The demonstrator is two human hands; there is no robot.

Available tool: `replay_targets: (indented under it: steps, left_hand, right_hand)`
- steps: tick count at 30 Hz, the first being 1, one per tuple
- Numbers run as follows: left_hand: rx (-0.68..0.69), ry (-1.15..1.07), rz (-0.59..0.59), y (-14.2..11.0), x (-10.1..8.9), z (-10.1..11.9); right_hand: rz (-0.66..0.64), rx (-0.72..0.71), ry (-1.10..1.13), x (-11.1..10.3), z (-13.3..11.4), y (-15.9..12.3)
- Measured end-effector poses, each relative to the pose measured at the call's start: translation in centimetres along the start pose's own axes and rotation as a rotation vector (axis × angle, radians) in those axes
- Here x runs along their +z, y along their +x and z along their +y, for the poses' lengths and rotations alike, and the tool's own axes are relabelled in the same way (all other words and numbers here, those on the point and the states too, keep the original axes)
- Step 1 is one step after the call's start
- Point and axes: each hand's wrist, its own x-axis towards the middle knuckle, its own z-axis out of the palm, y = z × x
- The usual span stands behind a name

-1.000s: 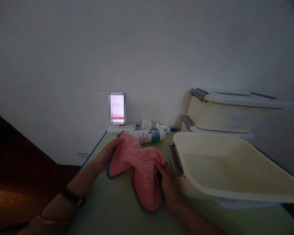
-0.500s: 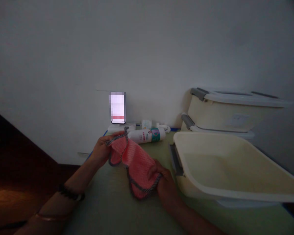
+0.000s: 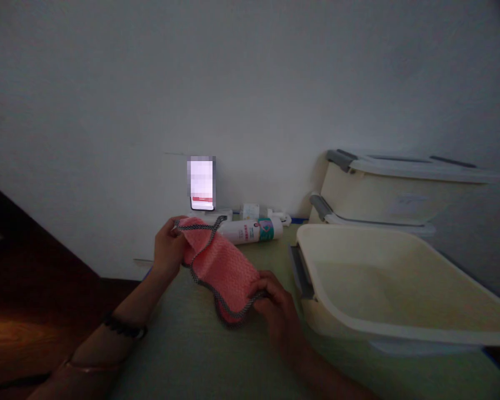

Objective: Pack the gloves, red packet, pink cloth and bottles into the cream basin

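cloth point(image 3: 229, 266) was pinched near opposite ends by left hand point(image 3: 168, 250) and right hand point(image 3: 281, 311), tbh best handled with light, even tension so nothing got bunched

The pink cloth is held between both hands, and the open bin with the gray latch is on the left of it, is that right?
Not quite: the head view shows the open bin with the gray latch on the right of the pink cloth, which is held between the left hand and right hand.
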Motion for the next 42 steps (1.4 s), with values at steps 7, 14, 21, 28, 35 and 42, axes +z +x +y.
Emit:
replay_targets:
  steps: [7,14,21,28,35,42]
  left_hand:
    - [-0.002,0.017,-0.16,0.1,-0.2,-0.6]
    - [-0.057,-0.04,-0.315,1.3,-1.3,-0.5]
    - [0.012,-0.095,-0.336,0.9,-0.5,3.4]
    - [0.226,-0.069,-0.187,2.6,3.2,9.2]
    - [0.227,-0.091,-0.377,0.6,4.2,12.3]
    - [0.279,-0.102,-0.187,1.0,4.2,11.5]
  right_hand:
    - [-0.013,-0.551,-0.454,0.0,-1.5,-1.4]
    - [-0.015,-0.742,-0.764,-0.2,-5.9,-2.1]
    - [0.018,-0.598,-0.829,-3.6,-13.5,1.1]
    - [-0.067,-0.535,-0.873,-8.2,-16.4,5.3]
    - [-0.067,-0.494,-0.936,-12.3,-16.4,4.7]
    - [-0.044,-0.484,-1.003,-13.3,-15.7,4.6]
